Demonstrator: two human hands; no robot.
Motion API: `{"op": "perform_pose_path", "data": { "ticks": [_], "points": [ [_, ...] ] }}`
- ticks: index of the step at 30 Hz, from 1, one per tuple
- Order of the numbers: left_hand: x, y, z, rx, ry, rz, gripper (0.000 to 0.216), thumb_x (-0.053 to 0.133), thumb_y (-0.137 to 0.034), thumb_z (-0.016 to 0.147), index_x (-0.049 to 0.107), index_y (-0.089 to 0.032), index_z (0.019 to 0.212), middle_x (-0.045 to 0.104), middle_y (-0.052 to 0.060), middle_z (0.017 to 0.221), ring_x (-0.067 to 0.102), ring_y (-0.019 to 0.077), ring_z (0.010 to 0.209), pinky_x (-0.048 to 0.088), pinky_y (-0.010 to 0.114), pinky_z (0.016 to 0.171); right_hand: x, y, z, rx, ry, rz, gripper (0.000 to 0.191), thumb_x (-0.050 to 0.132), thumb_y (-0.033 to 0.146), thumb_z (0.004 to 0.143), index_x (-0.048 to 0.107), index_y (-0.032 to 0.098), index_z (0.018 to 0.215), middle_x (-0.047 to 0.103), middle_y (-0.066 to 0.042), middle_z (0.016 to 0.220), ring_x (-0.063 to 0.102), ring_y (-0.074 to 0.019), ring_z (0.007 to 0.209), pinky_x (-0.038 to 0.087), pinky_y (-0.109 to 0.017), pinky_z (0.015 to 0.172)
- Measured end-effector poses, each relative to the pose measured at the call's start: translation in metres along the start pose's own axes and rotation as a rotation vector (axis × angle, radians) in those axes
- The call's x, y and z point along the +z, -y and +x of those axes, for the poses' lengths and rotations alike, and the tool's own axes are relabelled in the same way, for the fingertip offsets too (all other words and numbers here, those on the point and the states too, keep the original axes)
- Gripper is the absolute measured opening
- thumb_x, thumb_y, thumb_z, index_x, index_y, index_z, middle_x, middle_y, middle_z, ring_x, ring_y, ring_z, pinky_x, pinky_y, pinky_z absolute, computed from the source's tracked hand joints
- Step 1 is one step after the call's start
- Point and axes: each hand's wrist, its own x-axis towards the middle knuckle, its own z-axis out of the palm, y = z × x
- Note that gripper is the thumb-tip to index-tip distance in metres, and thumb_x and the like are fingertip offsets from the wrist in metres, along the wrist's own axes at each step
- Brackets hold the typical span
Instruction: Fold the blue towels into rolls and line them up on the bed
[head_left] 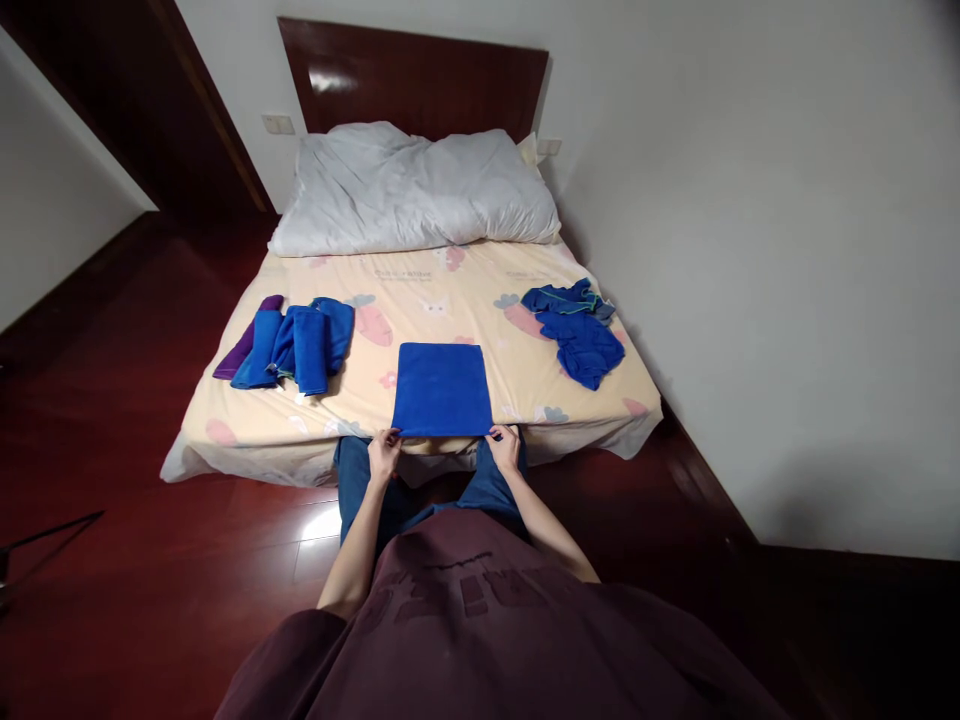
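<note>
Head view: the 2 hands are at the near edge of the bed [465, 320], both closed in a pinch on 1 flat blue cloth [442, 390]. The left hand [384, 453] grips its near left corner and the right hand [505, 448] its near right corner, with the near edge stretched straight between them. The rest of the cloth lies smooth on the patterned sheet, its far corners squared out.

To the left lie compact blue rolls [310, 350] with 1 purple roll [241, 358] at their far left; they overlap, so I cannot count them surely. To the right is a crumpled pile [589, 345] of blue cloths, loose and unsmoothed. A pale quilt [420, 195] is bunched at the far end.

Judging by this layout, the work seems partway along: the left group looks finished, the middle cloth is spread but not yet rolled, and the right pile appears still to be dealt with.
</note>
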Motion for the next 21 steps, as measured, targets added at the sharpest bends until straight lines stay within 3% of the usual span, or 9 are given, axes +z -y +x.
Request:
{"op": "perform_pose_path", "data": {
  "ticks": [3,8,12,14,18,21],
  "points": [
    [-0.002,-0.004,0.006,0.08,0.022,0.051,0.026,0.057,-0.018,0.082,0.075,-0.02,0.101,0.068,0.007,0.092,0.066,0.0221,0.089,0.052,0.033,0.091,-0.001,0.009,0.003,-0.021,-0.018,-0.063,0.008,0.061,0.016,0.076,0.064,0.023,0.073,0.061,-0.003,0.069,0.055,-0.0234,0.081,0.047,-0.032,0.081],
    [-0.008,-0.013,0.023,0.174,0.022,0.052,0.022,0.055,-0.013,0.079,0.074,-0.02,0.088,0.063,0.009,0.089,0.063,0.0259,0.095,0.051,0.039,0.096,-0.001,0.018,0.009,-0.06,-0.081,-0.069,0.013,0.058,0.01,0.072,0.058,0.023,0.07,0.062,-0.007,0.089,0.056,-0.0239,0.092,0.047,-0.036,0.093],
    [-0.013,-0.015,0.038,0.236,0.03,-0.056,0.021,0.062,-0.01,0.068,0.073,-0.022,0.081,0.063,0.012,0.12,0.056,0.0309,0.124,0.045,0.045,0.112,0.003,0.018,0.015,-0.132,-0.003,0.011,0.022,0.054,0.005,0.072,0.064,0.022,0.081,0.069,-0.011,0.111,0.06,-0.0264,0.113,0.045,-0.042,0.107],
    [-0.015,-0.014,0.046,0.247,0.101,-0.132,0.023,0.062,-0.01,0.064,0.072,-0.023,0.08,0.064,0.011,0.13,0.051,0.0309,0.135,0.04,0.048,0.119,0.004,0.018,0.018,-0.163,0.088,0.068,0.035,0.051,0.003,0.069,0.069,0.022,0.091,0.07,-0.01,0.121,0.061,-0.0255,0.12,0.044,-0.043,0.112],
    [-0.016,-0.011,0.055,0.187,0.254,-0.193,0.033,0.059,-0.01,0.058,0.074,-0.022,0.085,0.075,0.009,0.113,0.062,0.0293,0.128,0.043,0.048,0.118,0.008,0.016,0.023,-0.104,0.185,0.132,0.055,0.048,0.002,0.064,0.075,0.021,0.108,0.074,-0.009,0.121,0.066,-0.024,0.118,0.047,-0.042,0.113],
    [-0.016,-0.008,0.056,0.137,0.25,-0.182,0.033,0.059,-0.015,0.061,0.076,-0.022,0.089,0.077,0.009,0.107,0.068,0.0304,0.118,0.047,0.049,0.114,0.01,0.015,0.026,-0.051,0.155,0.152,0.055,0.048,0.005,0.065,0.078,0.021,0.108,0.075,-0.009,0.117,0.069,-0.0236,0.115,0.05,-0.042,0.112]
  ]
}}
